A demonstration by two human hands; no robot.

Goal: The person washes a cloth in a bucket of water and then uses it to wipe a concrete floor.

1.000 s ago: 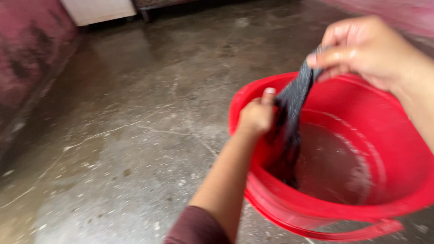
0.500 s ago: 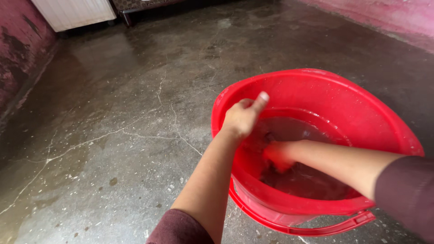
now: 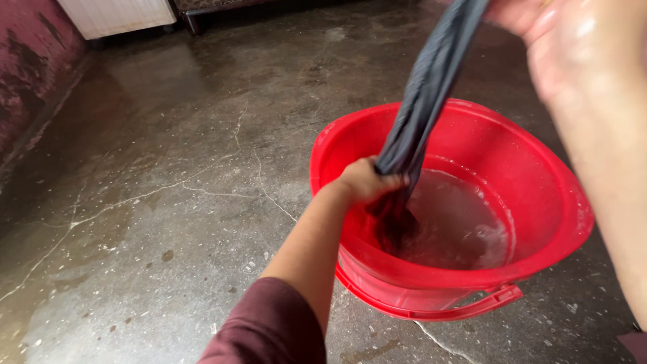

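A red plastic bucket stands on the wet concrete floor, with cloudy water in its bottom. A long dark grey wet cloth stretches from above the bucket down into the water. My right hand, blurred and close to the camera at the top right, holds the cloth's upper end high. My left hand is closed around the cloth lower down, just inside the bucket's left rim. The cloth's lowest part lies in the water.
The cracked, wet concrete floor spreads to the left. A pink stained wall runs along the far left. A white panel and dark furniture legs stand at the back.
My right hand came up out of the water and pulled the cloth high above the bucket. My left hand closed around the cloth's lower part.
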